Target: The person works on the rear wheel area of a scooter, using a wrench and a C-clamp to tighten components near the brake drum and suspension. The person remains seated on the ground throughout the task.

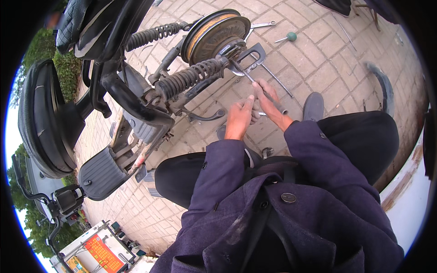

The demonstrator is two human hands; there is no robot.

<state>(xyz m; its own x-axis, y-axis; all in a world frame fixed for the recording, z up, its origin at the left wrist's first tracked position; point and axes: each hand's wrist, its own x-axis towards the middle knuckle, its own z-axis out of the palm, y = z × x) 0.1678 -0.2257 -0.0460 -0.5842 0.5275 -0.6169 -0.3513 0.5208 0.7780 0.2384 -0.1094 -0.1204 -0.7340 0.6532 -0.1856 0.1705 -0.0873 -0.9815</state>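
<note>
My right hand (270, 102) is closed, fingers pinched around a thin metal rod (246, 74) that runs to the hub of the rear wheel (214, 38). Close beside it, my left hand (241, 117) is also closed. A shiny metal tool (261, 113) sticks out of its fingers toward my right wrist; its kind is mostly hidden. The bare wheel rim has no tire on it and shows rust. A dark metal fork end (257, 54) surrounds the axle area. A dusty coil-spring shock absorber (191, 79) leads from the hub to the frame of the electric scooter.
A wrench (264, 24) and a green ball-handled tool (291, 36) lie on the brick paving beyond the wheel. A long metal bar (278, 82) lies beside the hub. A curved grey tube (381, 86) is at the right. The scooter's seat (43, 123) and footboard (101, 174) fill the left.
</note>
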